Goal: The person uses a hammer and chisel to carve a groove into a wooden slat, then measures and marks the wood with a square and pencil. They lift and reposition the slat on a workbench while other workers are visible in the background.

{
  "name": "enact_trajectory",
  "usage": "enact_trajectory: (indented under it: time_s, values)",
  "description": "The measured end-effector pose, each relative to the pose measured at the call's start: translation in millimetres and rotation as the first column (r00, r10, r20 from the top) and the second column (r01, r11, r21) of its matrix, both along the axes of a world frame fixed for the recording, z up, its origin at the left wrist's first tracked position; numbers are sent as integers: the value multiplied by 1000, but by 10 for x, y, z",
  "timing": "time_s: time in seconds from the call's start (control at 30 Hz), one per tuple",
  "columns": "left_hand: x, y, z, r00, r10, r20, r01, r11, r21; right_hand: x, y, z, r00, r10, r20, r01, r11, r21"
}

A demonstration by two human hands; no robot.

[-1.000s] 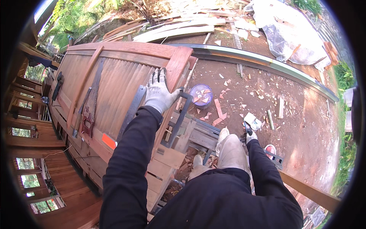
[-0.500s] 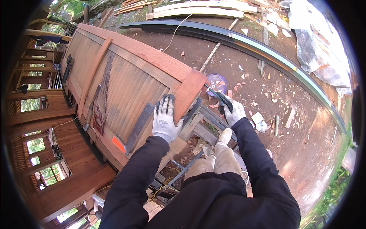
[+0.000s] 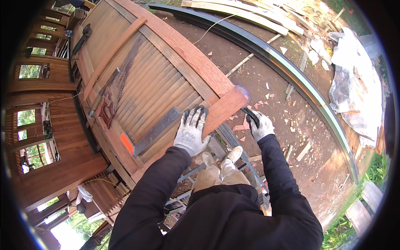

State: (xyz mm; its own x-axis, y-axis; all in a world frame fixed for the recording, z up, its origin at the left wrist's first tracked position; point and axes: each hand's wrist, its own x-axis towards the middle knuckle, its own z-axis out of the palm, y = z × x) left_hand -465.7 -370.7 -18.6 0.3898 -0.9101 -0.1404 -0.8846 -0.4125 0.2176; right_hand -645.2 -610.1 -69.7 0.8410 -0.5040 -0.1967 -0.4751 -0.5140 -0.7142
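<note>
The left hand (image 3: 191, 131), in a grey knit glove with dark fingertips, lies flat and spread on the slatted wooden door (image 3: 146, 79), just beside a flat metal square (image 3: 156, 130). The right hand (image 3: 259, 125), gloved alike, is closed around a dark tool (image 3: 250, 113) at the door's corner; its shape is hard to make out. Wood chips (image 3: 266, 98) litter the bare dirt.

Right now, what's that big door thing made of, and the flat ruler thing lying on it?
The big door panel looks like wood: reddish-brown boards with grain and a smooth finish. The flat square by the left hand looks like metal, dull grey and thin, perhaps steel. The gloves seem knitted fabric with dark coated fingertips.
</note>
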Motion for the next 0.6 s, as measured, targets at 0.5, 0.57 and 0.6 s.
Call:
enact_trajectory:
  time_s: [0.5,0.57,0.6]
  values:
    - [5,0,-26,1000,2,28,-2,1000,5,-413,327,196,977,-76,-200,76,997,-11]
    - [4,-9,-25,1000,13,24,-13,1000,3,-537,335,102,991,-127,-53,132,984,116]
    - [7,-8,-10,1000,9,16,-9,1000,-5,-613,321,-30,984,-179,14,171,957,236]
